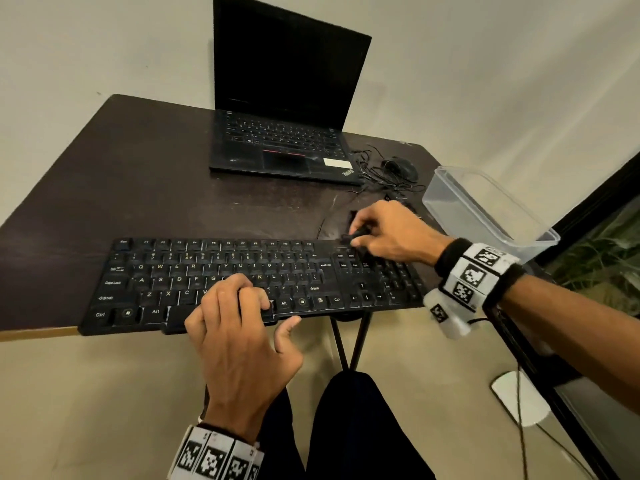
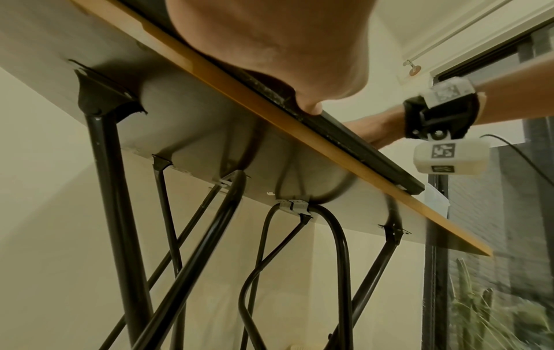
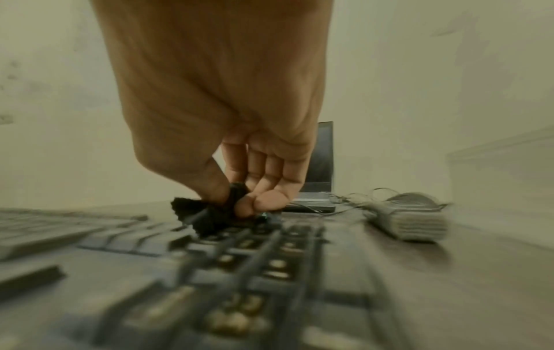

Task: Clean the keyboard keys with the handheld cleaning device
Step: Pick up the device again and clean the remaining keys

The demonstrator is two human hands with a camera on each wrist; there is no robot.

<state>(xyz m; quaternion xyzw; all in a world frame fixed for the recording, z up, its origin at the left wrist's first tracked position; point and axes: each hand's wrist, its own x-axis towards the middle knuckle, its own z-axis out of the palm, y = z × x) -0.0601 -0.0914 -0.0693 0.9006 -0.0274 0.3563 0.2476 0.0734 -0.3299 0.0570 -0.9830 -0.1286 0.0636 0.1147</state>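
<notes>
A black full-size keyboard (image 1: 194,271) lies along the front edge of the dark table (image 1: 121,174). My left hand (image 1: 249,306) rests on its lower middle keys near the space bar, fingers bent onto the keys. The thumb hangs off the front edge. From below, in the left wrist view, the thumb tip touches the keyboard's front rim (image 2: 374,161). My right hand (image 1: 356,237) pinches a small black brush (image 1: 358,233) between thumb and fingers at the keyboard's upper right, by the Insert and Home keys. Its bristles (image 3: 206,217) touch the keys (image 3: 270,272).
An open black laptop (image 1: 287,98) stands at the back of the table. A mouse (image 1: 400,168) with a tangled cable lies to its right. A clear plastic container (image 1: 485,209) sits at the table's right edge, close to my right wrist. Black table legs (image 2: 120,213) run below.
</notes>
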